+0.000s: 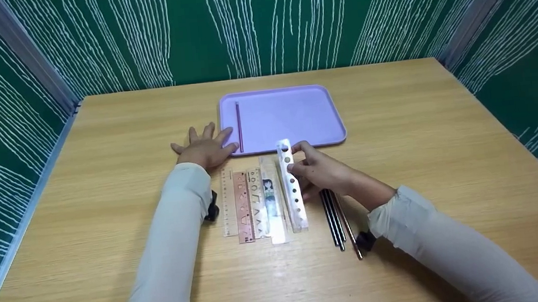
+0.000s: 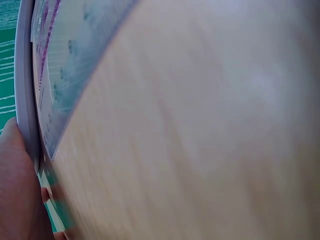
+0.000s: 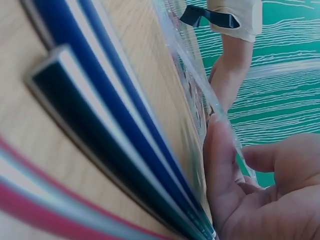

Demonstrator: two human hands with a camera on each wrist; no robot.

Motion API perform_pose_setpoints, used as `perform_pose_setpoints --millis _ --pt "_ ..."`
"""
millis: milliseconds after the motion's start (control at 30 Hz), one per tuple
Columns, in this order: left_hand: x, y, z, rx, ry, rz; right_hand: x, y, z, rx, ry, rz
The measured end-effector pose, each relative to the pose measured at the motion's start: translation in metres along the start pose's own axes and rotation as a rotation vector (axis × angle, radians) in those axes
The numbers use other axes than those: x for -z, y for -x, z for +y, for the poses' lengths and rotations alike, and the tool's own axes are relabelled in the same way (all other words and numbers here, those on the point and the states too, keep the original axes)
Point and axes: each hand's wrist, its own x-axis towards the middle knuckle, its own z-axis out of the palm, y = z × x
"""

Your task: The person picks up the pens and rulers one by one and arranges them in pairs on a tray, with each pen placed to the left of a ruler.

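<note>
My right hand (image 1: 321,168) pinches a clear ruler with a row of round holes (image 1: 293,187) between thumb and fingers, tilted up off the table. In the right wrist view that ruler (image 3: 202,82) shows edge-on. My left hand (image 1: 205,150) lies with fingers spread at the near left corner of a lilac tray (image 1: 290,115), its thumb on the rim. Inside the tray, at the left, lies one dark red pencil (image 1: 239,129). Side by side before the tray are a clear ruler (image 1: 228,207), a pink ruler (image 1: 244,220), a stencil ruler (image 1: 257,204) and a ruler with a cartoon figure (image 1: 275,222).
Several dark pencils (image 1: 333,222) and a reddish one (image 1: 349,231) lie below my right hand, partly under it. The wooden table (image 1: 128,133) has green walls with white streaks (image 1: 264,26) behind and at both sides.
</note>
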Motion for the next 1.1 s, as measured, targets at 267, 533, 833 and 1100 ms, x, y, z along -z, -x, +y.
perform_pose_setpoints --millis 267,533,833,1100 --pt "-0.0010 0.0007 0.0001 -0.002 -0.003 0.005 0.0011 0.0010 0.0034 0.000 -0.106 -0.001" --pt "0.0008 0.0027 0.0008 -0.002 -0.011 0.003 0.0010 0.0006 0.0046 -0.043 -0.183 0.033" --pt "0.0011 0.0027 0.0014 0.000 -0.001 0.004 0.0012 0.0022 0.0020 -0.076 -0.244 0.028" --pt "0.0001 0.0007 0.0005 0.001 0.006 0.007 0.0002 -0.0007 0.0024 -0.054 -0.217 0.021"
